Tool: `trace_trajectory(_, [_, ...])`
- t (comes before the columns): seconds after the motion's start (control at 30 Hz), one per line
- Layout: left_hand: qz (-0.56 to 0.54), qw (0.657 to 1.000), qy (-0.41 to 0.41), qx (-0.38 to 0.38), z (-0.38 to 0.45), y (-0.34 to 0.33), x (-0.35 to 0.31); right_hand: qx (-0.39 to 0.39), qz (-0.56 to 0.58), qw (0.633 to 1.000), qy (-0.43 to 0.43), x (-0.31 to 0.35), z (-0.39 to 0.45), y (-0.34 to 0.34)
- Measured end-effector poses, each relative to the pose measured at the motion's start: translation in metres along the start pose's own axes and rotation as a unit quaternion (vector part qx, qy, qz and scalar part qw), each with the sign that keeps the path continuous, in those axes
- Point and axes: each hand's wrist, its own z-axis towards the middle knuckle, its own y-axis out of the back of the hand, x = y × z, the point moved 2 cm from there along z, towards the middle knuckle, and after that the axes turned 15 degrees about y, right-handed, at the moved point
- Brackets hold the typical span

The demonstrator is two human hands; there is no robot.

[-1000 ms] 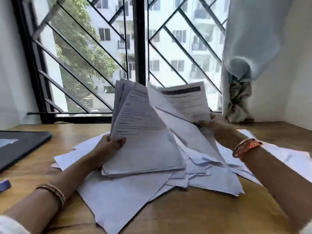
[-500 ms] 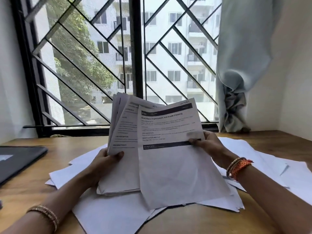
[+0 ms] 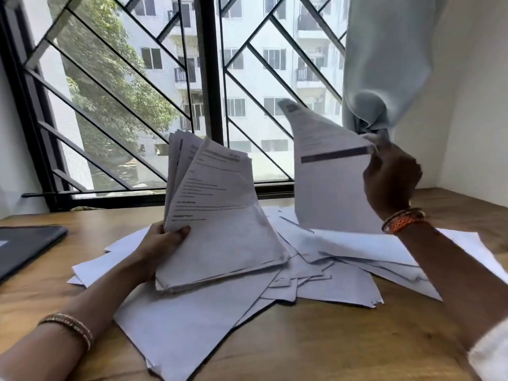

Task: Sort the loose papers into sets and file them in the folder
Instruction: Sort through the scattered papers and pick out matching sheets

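Right hand (image 3: 390,177), pinching one printed sheet (image 3: 330,185), has swung it off the fanned stack (image 3: 217,224) gripped in left hand (image 3: 162,243), so it likely belongs elsewhere; loose papers (image 3: 343,270) still litter the desk (image 3: 316,347).

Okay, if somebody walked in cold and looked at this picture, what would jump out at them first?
Probably the raised single printed white sheet with a dark band, pinched at its edge by the right hand in front of the black diamond-pattern window grille. Next, the fanned stack of printed white pages that the left hand grips at centre, above the messy spread of loose white papers on the wooden table.
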Motion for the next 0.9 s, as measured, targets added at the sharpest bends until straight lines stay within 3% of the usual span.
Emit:
trace_trajectory(0.07, [-0.005, 1.000, 0.005, -0.011, 0.002, 0.001, 0.001, -0.072, 0.000, 0.992, 0.104, -0.010, 0.010, 0.019])
trace_trajectory(0.1, [-0.008, 1.000, 0.005, -0.017, 0.003, 0.001, 0.000, -0.069, 0.008, 0.988, 0.137, -0.012, 0.010, 0.024])
trace_trajectory(0.17, [-0.013, 0.999, 0.006, -0.041, 0.002, 0.001, -0.001, 0.017, -0.001, 0.982, 0.188, -0.007, -0.007, 0.017])
trace_trajectory(0.23, [-0.019, 0.997, -0.003, -0.069, -0.001, 0.002, -0.006, 0.227, -0.016, 0.955, 0.192, -0.003, -0.032, 0.004])
trace_trajectory(0.27, [-0.029, 0.996, -0.007, -0.081, -0.004, 0.003, -0.010, 0.367, -0.038, 0.918, 0.146, -0.002, -0.044, -0.002])
trace_trajectory(0.33, [-0.052, 0.993, -0.020, -0.105, -0.005, 0.013, -0.019, 0.600, -0.107, 0.793, 0.032, -0.005, -0.063, -0.012])
trace_trajectory(0.4, [-0.077, 0.983, -0.041, -0.160, 0.000, 0.031, -0.027, 0.694, -0.132, 0.708, 0.003, -0.004, -0.063, -0.015])
trace_trajectory(0.47, [-0.109, 0.963, -0.058, -0.240, 0.006, 0.053, -0.033, 0.716, -0.119, 0.688, 0.011, 0.010, -0.051, -0.017])
trace_trajectory(0.5, [-0.130, 0.952, -0.056, -0.273, 0.007, 0.062, -0.035, 0.709, -0.105, 0.697, 0.016, 0.019, -0.045, -0.019])
trace_trajectory(0.6, [-0.190, 0.926, -0.035, -0.323, 0.012, 0.083, -0.035, 0.633, 0.036, 0.773, 0.026, 0.088, -0.041, -0.018])
trace_trajectory(0.63, [-0.211, 0.920, -0.026, -0.328, 0.010, 0.089, -0.033, 0.612, 0.110, 0.783, 0.036, 0.124, -0.044, -0.015])
trace_trajectory(0.77, [-0.195, 0.909, 0.004, -0.369, 0.010, 0.110, -0.018, 0.611, 0.285, 0.718, 0.173, 0.261, -0.062, 0.000])
trace_trajectory(0.9, [-0.210, 0.907, 0.024, -0.363, 0.015, 0.124, -0.007, 0.633, 0.317, 0.657, 0.258, 0.334, -0.077, 0.003])
